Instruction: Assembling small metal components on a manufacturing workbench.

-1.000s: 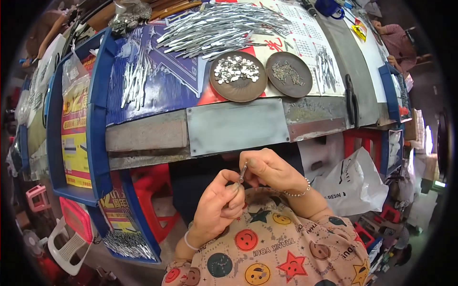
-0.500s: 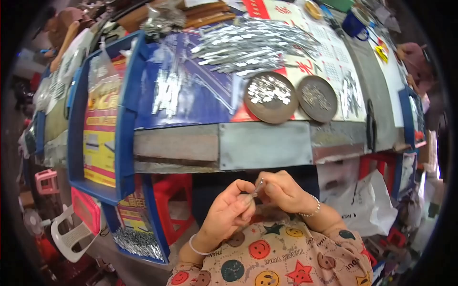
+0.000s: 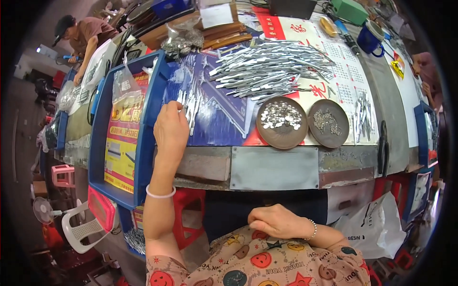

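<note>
My left hand [image 3: 171,129] reaches over the near left part of the bench, fingers bent together at the edge of a small pile of thin silvery metal strips [image 3: 193,107]. What its fingertips hold, if anything, is hidden. Low in front of my body, my right hand [image 3: 274,221] is curled closed, and its grip hides any contents. Across the bench lies a big heap of similar metal strips [image 3: 272,66]. Nearer stand two round brown dishes: one dish [image 3: 282,139] holds shiny little discs, the other dish [image 3: 329,139] tiny metal bits.
Left of my left forearm is a blue tray [image 3: 151,95] with a plastic bag inside. Pliers [image 3: 383,148] lie to the right, near more strips [image 3: 364,114]. A blue mug [image 3: 370,39] stands far right. Another person [image 3: 90,35] works at the far left.
Both hands were together at my front around a small metal piece. My left hand has moved forward and left to the small pile; my right hand has dropped slightly. My view has shifted.
</note>
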A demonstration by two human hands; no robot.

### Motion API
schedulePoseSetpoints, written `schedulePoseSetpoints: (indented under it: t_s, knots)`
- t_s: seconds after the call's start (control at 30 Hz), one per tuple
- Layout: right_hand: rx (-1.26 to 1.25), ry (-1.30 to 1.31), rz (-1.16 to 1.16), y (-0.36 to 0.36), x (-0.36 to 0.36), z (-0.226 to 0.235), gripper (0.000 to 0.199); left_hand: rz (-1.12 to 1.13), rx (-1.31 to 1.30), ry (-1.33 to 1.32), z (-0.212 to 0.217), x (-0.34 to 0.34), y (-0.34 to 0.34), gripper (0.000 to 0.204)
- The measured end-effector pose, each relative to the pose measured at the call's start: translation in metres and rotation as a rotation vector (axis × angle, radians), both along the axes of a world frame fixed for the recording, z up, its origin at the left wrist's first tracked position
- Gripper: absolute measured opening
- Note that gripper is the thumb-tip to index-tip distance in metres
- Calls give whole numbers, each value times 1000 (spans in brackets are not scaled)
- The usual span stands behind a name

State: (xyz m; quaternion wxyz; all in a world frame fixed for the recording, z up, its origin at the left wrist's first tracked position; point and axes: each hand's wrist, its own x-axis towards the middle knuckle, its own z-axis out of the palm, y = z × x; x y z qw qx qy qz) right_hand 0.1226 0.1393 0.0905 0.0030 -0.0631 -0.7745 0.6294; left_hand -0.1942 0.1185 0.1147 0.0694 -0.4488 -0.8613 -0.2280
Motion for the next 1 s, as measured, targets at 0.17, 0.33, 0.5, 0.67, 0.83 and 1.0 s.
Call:
schedulePoseSetpoints:
  t_s: [0.17,0.33,0.5,0.67,0.83,1.0]
  knots:
    - [44,9,27,6,8,1,35,19,-73,131,-8,-6,4,19]
    - [27,28,-52,12,26,-4,38,-52,108,-97,47,20,2,20]
    - [75,24,-13,12,39,-13,39,-379,154,-353,81,87,49,15]
    - [150,130,-74,6,50,-16,34,-749,30,-396,68,149,115,11]
    - [8,78,-142,10,74,-26,23,-955,27,-358,37,190,183,9]
    - [-50,22,-111,16,90,-40,22,-1056,38,-352,19,241,236,8]
